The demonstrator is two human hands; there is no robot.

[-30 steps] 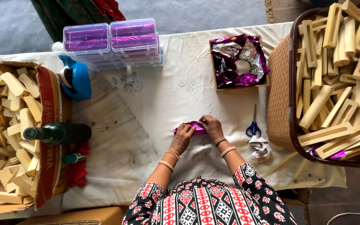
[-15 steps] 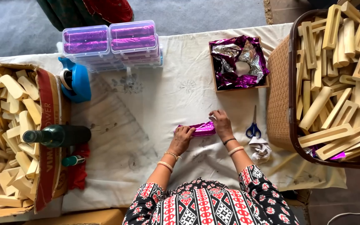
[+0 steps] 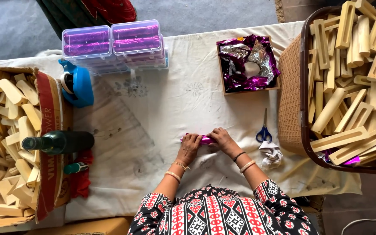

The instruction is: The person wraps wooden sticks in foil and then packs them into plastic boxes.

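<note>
On cloth (image 3: 162, 113), both hands pressing purple-wrapped piece (image 3: 205, 140)

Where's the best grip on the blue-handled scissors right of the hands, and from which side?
Probably the blue handle loops of the scissors, approached from the person's side. They lie flat on the cloth with the loops nearest the body and the closed blades pointing away, so the right hand could reach the loops without crossing the points. The crumpled paper scrap sits just below them.
</note>
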